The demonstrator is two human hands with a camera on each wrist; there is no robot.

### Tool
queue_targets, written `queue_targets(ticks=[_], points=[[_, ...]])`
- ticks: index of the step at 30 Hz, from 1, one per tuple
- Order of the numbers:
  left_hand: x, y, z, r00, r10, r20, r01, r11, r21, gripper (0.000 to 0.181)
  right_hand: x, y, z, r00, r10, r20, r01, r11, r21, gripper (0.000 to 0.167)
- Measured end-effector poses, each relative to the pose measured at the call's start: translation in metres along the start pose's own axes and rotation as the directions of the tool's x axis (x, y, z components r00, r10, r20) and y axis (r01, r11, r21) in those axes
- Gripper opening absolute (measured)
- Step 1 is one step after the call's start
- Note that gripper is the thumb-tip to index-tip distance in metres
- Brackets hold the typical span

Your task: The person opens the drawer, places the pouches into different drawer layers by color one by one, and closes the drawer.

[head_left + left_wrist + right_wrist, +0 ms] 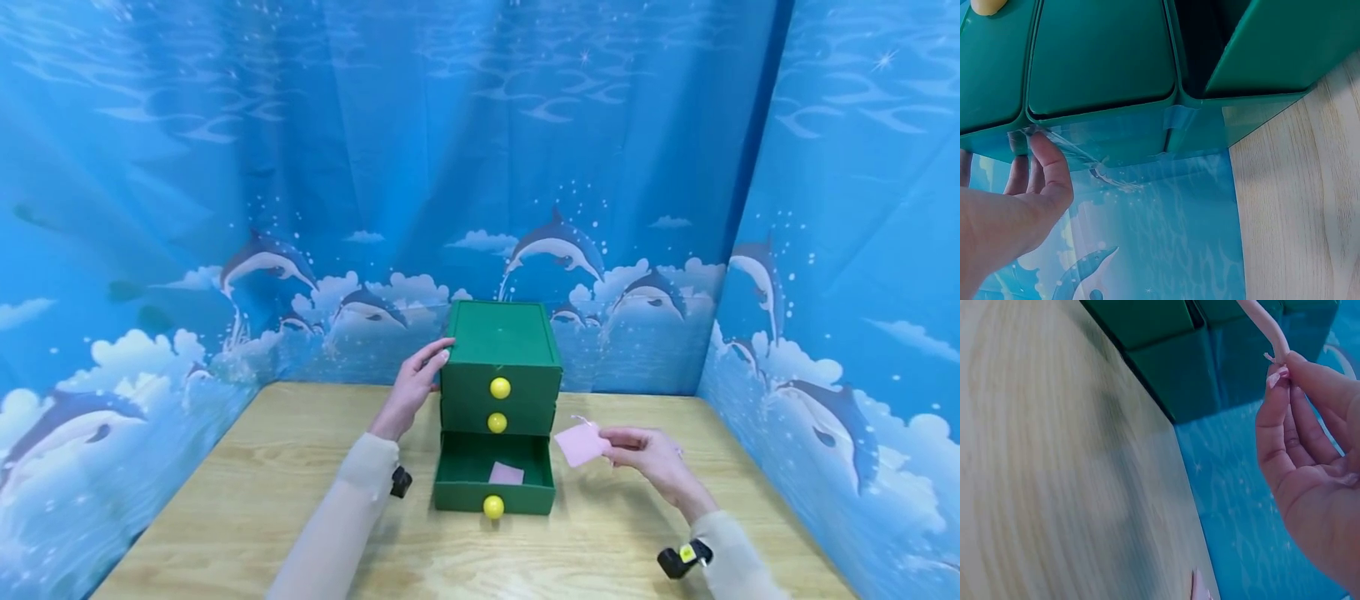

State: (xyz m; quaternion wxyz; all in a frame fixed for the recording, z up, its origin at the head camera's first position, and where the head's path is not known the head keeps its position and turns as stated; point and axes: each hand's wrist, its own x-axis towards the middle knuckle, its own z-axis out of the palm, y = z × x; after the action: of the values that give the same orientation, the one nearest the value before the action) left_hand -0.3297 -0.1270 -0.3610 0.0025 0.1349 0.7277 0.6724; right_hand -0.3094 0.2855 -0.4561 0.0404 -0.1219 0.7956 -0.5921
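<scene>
A small green chest of drawers (pixel 501 333) with yellow round knobs stands on the table; its bottom drawer (pixel 457 497) is pulled out. Inside that drawer lies a flat pink piece (pixel 507 473), like a small pouch. My left hand (pixel 411 390) rests against the chest's left side near the top, its fingertips touching the side wall in the left wrist view. To the right of the chest, my right hand (pixel 651 460) pinches a small pink pouch (pixel 581 444) with a thin cord between thumb and fingers. Knotted cord ends (pixel 1277 376) show at the fingertips.
A light wood table (pixel 300 492) carries the chest. Blue curtains printed with dolphins (pixel 420 167) hang behind and at both sides. Low in the right wrist view, a bit of another pink item (pixel 1200 586) shows at the table's edge.
</scene>
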Motion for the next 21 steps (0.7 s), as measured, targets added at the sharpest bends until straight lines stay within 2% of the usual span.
queue_targets(ticks=[5, 10, 12, 21], points=[[-0.003, -0.001, 0.001, 1.0, -0.012, -0.002, 0.012, 1.0, 0.0, 0.045, -0.001, 0.001, 0.013, 0.998, -0.004, 0.069, 0.002, 1.0, 0.031, 0.049], [-0.004, 0.0, -0.001, 1.0, 0.0, -0.017, 0.0, 1.0, -0.002, 0.043, 0.003, 0.001, 0.025, 0.993, -0.023, 0.118, 0.013, 0.996, 0.086, 0.047], [-0.003, 0.001, -0.001, 1.0, 0.002, -0.012, -0.002, 1.0, -0.002, 0.043, 0.004, 0.0, 0.029, 0.992, -0.034, 0.125, 0.022, 0.995, 0.1, 0.046], [-0.001, 0.003, 0.0, 1.0, -0.005, -0.015, 0.005, 1.0, 0.006, 0.043, 0.006, -0.007, 0.045, 0.992, 0.008, 0.125, -0.022, 0.994, 0.107, 0.046]])
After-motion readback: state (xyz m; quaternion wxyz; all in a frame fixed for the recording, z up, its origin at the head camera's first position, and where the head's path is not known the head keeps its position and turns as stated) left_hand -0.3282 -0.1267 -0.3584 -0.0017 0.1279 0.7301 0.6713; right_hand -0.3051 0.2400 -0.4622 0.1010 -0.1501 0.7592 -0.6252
